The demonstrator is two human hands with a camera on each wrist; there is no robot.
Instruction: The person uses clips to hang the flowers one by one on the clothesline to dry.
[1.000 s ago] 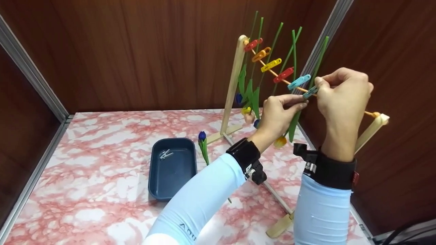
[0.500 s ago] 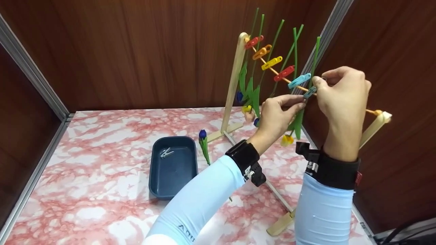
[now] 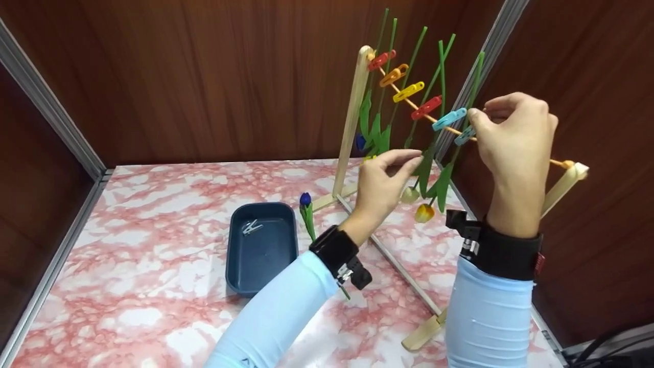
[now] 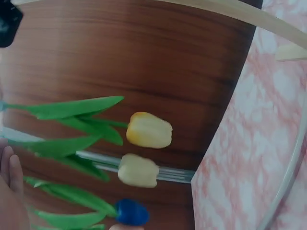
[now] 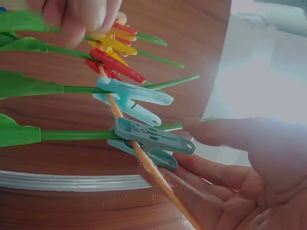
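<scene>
My right hand (image 3: 518, 138) is at a grey-teal clothespin (image 5: 153, 136) clamped on the orange rod (image 5: 165, 184). In the right wrist view the thumb is apart from the clothespin's handles, and the other fingers lie close to the lower handle. That clothespin pinches the green stem of a yellow tulip (image 3: 424, 213), which hangs flower down. Left of it, a light blue clothespin (image 3: 449, 119) clips another stem, beside a pale tulip (image 3: 410, 194). My left hand (image 3: 380, 184) is in the air left of these leaves, thumb and fingertips close together, nothing visible between them.
Red, orange and yellow clothespins (image 3: 409, 92) hold more hanging tulips along the rod of the wooden stand (image 3: 352, 122). A blue tulip (image 3: 305, 199) lies on the marbled table (image 3: 138, 276). Beside it a dark blue tray (image 3: 230, 255) contains a whitish clothespin (image 3: 251, 227).
My left hand has left the yellow tulip's stem and drawn back left and down. My right hand's thumb has come off the clothespin, which stays on the rod with the stem.
</scene>
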